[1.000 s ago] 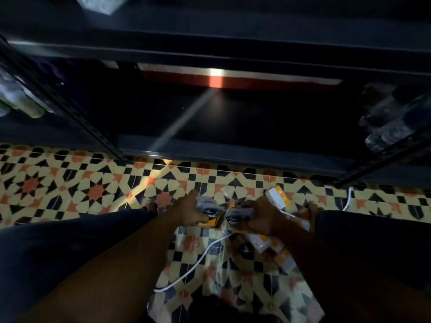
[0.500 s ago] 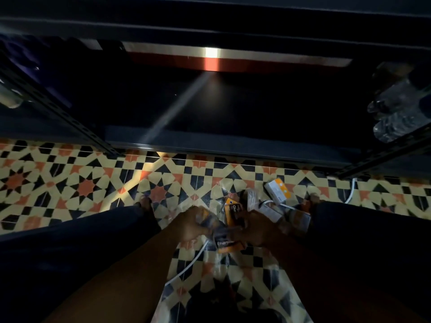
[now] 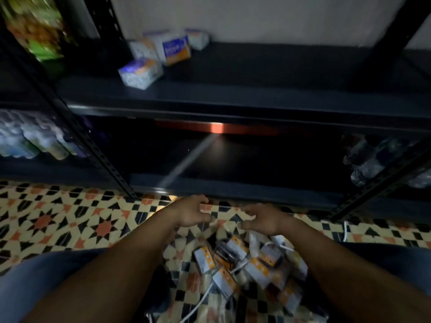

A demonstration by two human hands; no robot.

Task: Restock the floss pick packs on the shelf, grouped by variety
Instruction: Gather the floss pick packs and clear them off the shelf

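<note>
Your left hand (image 3: 191, 213) and right hand (image 3: 260, 220) hover side by side, close but not touching, over the patterned tile floor (image 3: 70, 220), just in front of the front edge of the dark lower shelf (image 3: 256, 183). On both hands the fingers are loosely curled with the thumbs drawn in. As far as the blur allows, neither hand has hold of anything.

The heap of small grey-and-orange card packs (image 3: 205, 258) lies on the floor between your knees. It is on your side of the hands, under the wrists and forearms, not beyond the fingertips. So I judge that the coming reach goes back and down toward your body, not forward.

Your right hand is the nearer one, with its wrist over the heap's far edge. The left hand hangs off the heap's far left corner. The packs lie jumbled, their long axes pointing every way, and a thin white cable (image 3: 203, 299) threads through them. Choose a pack whose long sides you can pinch clear of that cable. The print is too blurred to tell the varieties apart.

On the dark metal upper shelf board (image 3: 256, 106), a few white, blue and orange packs (image 3: 176, 48) cluster near its left rear corner. One more lies closer to the front edge.
</note>
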